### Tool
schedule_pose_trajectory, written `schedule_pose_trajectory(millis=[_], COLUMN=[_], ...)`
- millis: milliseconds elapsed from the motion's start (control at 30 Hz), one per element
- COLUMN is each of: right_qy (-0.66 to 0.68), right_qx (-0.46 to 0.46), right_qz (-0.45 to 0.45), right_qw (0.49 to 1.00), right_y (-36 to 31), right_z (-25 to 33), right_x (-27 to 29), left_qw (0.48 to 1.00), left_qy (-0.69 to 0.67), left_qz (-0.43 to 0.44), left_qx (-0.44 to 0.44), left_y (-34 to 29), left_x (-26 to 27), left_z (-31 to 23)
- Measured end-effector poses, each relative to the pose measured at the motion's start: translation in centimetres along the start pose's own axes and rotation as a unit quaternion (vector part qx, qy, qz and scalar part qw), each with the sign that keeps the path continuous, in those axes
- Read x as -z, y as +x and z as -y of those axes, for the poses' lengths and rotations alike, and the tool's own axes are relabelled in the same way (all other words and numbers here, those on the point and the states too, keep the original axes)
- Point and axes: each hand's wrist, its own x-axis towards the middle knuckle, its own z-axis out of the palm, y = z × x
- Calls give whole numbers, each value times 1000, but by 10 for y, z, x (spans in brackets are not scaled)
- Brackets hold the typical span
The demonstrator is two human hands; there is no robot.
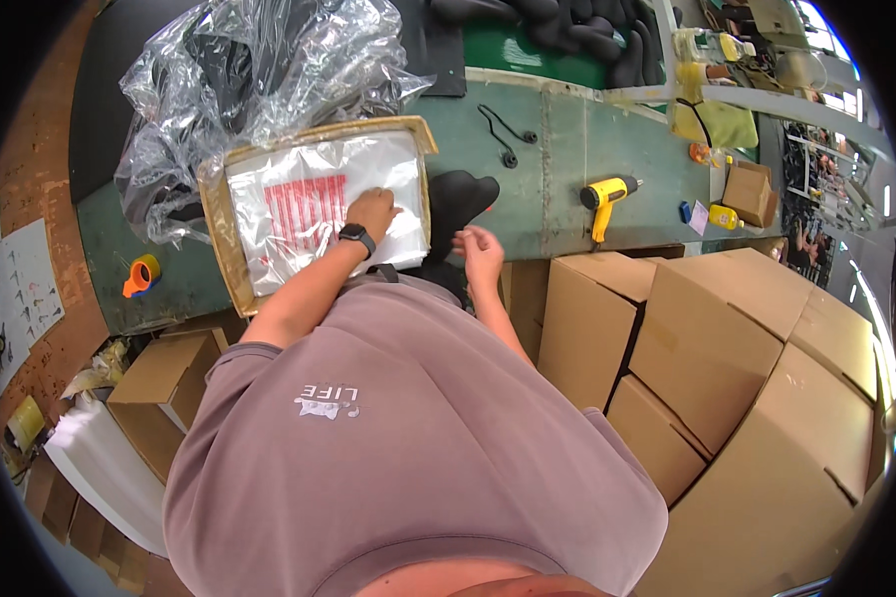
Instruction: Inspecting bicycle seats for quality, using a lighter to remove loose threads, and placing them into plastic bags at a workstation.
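Observation:
A shallow cardboard box (214,224) holds a stack of clear plastic bags (259,249) with red print. My left hand (371,217) rests on the bags' right part, its fingers bent and pressed onto the top plastic bag. To the right of the box, my right hand (482,257) is raised near the table's front edge, its fingers curled together. Whatever those fingers hold, if anything, is too small to make out. Between the box and this hand lies a black padded piece (460,199), shaped like a bicycle saddle, partly hidden by the box.
Crumpled clear plastic sheeting (269,80) covers the far left. A yellow heat gun (607,194), a black cord-like piece (503,134) and an orange tape dispenser (142,274) lie on the green table (528,219). Black padded pieces (587,35) are piled behind; large cartons (707,338) stand at right.

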Motion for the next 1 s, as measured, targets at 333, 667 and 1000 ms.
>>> schedule_pose_trajectory(millis=[333, 667, 1000], right_qy=[-132, -363, 421], right_qx=[-27, 164, -26], right_qz=[-78, -185, 242], right_qw=[988, 898, 874], right_y=[45, -61, -176], right_z=[-51, 36, 82], right_x=[-40, -7, 9], left_qw=[993, 982, 985], left_qy=[45, 50, 46], left_qz=[-70, -98, -127], left_qx=[84, 156, 111], left_y=[-16, -7, -23], left_x=[-10, -27, -23], left_z=[-16, -12, -15])
